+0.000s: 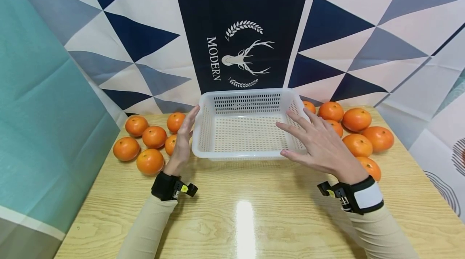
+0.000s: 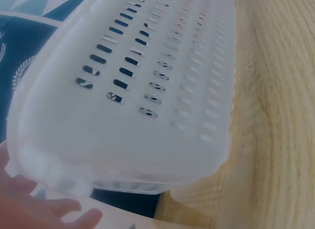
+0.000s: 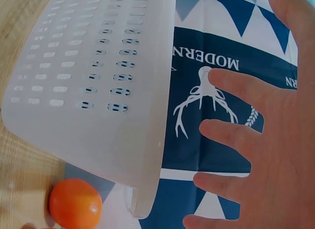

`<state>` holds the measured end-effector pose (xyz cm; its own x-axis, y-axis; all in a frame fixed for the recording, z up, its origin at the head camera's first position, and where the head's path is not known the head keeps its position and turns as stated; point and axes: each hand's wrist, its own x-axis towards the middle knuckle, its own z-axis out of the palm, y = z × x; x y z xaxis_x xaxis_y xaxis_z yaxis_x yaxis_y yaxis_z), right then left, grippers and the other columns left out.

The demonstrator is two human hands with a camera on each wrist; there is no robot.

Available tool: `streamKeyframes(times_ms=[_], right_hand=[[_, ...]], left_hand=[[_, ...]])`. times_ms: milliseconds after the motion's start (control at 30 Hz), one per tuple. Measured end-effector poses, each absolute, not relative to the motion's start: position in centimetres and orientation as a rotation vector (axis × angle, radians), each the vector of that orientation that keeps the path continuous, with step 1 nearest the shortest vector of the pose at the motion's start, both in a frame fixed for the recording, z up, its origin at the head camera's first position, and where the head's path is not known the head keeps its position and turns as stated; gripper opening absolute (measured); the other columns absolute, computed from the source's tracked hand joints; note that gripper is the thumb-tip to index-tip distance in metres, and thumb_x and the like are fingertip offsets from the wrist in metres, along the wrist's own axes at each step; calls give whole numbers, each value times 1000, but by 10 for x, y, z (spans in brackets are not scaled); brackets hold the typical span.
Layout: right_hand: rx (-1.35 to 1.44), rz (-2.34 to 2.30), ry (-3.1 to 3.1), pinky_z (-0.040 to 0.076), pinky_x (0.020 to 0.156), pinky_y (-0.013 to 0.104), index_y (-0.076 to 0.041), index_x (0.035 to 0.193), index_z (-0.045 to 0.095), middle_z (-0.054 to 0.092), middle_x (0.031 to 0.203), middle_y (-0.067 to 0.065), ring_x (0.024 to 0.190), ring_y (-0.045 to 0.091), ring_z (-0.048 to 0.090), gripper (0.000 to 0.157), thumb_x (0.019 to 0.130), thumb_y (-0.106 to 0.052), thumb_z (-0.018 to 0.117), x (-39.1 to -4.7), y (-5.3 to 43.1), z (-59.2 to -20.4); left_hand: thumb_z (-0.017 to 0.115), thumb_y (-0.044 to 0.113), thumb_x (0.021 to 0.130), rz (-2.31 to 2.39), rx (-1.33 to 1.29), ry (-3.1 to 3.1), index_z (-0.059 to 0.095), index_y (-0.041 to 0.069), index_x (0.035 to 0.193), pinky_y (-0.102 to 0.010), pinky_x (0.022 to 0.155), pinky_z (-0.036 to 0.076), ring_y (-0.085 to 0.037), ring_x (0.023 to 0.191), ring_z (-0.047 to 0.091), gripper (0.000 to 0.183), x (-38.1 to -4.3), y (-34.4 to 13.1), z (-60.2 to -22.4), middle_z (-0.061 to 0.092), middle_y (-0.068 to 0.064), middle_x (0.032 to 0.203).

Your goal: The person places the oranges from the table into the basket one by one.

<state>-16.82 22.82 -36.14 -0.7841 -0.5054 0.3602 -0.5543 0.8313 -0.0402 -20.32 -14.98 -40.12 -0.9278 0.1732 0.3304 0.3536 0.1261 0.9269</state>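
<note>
An empty white perforated plastic basket (image 1: 203, 130) stands on the wooden table (image 1: 247, 218) against the backdrop. My left hand (image 1: 184, 138) is open with straight fingers, just beside the basket's left wall (image 2: 147, 91). My right hand (image 1: 314, 142) is open with spread fingers (image 3: 231, 135), over the basket's right wall (image 3: 113, 81); contact is unclear. Several oranges (image 1: 145, 142) lie left of the basket and several more oranges (image 1: 357, 130) lie to its right. One orange (image 3: 75, 203) shows in the right wrist view beyond the basket's corner.
A patterned blue and white cloth with a deer print (image 1: 243, 59) hangs behind the table. A teal panel (image 1: 43, 130) bounds the left side. The table's near half is bare wood with a light glare (image 1: 245, 226).
</note>
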Motion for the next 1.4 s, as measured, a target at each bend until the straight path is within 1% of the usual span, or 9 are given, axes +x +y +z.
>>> streamKeyframes(times_ms=[167, 300, 467, 633, 800, 900, 1100, 1200, 1400], right_hand=[[800, 212, -2662, 37, 103, 74, -38, 148, 48, 39, 161, 8, 144, 48, 32, 73, 82, -64, 63, -168, 228, -362], [800, 217, -2660, 37, 103, 75, -38, 148, 48, 39, 161, 8, 144, 47, 31, 72, 82, -64, 63, -168, 228, -361], [804, 225, -2663, 36, 103, 75, -38, 148, 48, 40, 161, 8, 146, 47, 29, 73, 82, -64, 64, -167, 227, -360], [812, 230, -2664, 36, 104, 75, -37, 149, 47, 40, 161, 9, 148, 45, 26, 74, 82, -63, 64, -167, 226, -360], [816, 229, -2654, 36, 104, 74, -36, 148, 48, 41, 160, 9, 148, 45, 26, 74, 81, -63, 65, -167, 226, -360], [812, 229, -2659, 37, 104, 74, -36, 148, 49, 41, 160, 9, 148, 44, 26, 74, 81, -63, 65, -167, 227, -360], [809, 230, -2679, 36, 104, 74, -37, 149, 47, 39, 162, 8, 147, 45, 27, 78, 79, -65, 65, -166, 227, -361], [809, 228, -2673, 38, 102, 74, -37, 149, 47, 39, 162, 8, 145, 46, 31, 80, 77, -67, 66, -166, 227, -362], [808, 235, -2673, 38, 102, 73, -38, 149, 47, 38, 162, 6, 145, 46, 31, 81, 76, -68, 66, -167, 226, -362]], left_hand=[[9, 46, 102, -1959, -545, -2178, 26, 15, 159, -73, 118, 11, -31, 154, 15, 68, -211, -151, -419, 17, -6, 169], [17, 65, 97, -2042, -604, -2062, 28, 9, 158, -69, 120, 6, -28, 154, 13, 84, -217, -150, -431, 16, -11, 169], [19, 72, 95, -2072, -628, -2007, 31, 5, 156, -67, 121, 6, -28, 154, 13, 92, -220, -148, -438, 19, -16, 168], [14, 65, 98, -2075, -592, -2031, 32, 6, 156, -68, 120, 11, -26, 154, 13, 85, -220, -148, -443, 17, -11, 169], [15, 44, 102, -2088, -560, -1991, 36, -3, 151, -68, 120, 12, -26, 154, 13, 71, -223, -147, -449, 14, -12, 169], [18, 30, 101, -2043, -562, -1989, 42, -5, 147, -67, 120, 14, -26, 153, 15, 63, -225, -148, -451, 18, -13, 168], [27, 4, 94, -1923, -539, -2066, 50, -11, 137, -66, 117, 24, -33, 153, 17, 51, -217, -151, -442, 23, -23, 164], [31, -6, 88, -1902, -546, -2085, 48, -17, 135, -65, 117, 23, -39, 152, 17, 51, -210, -151, -432, 22, -30, 163], [33, -9, 84, -1874, -543, -2118, 47, -18, 135, -64, 117, 24, -42, 151, 17, 53, -206, -151, -425, 22, -32, 162]])
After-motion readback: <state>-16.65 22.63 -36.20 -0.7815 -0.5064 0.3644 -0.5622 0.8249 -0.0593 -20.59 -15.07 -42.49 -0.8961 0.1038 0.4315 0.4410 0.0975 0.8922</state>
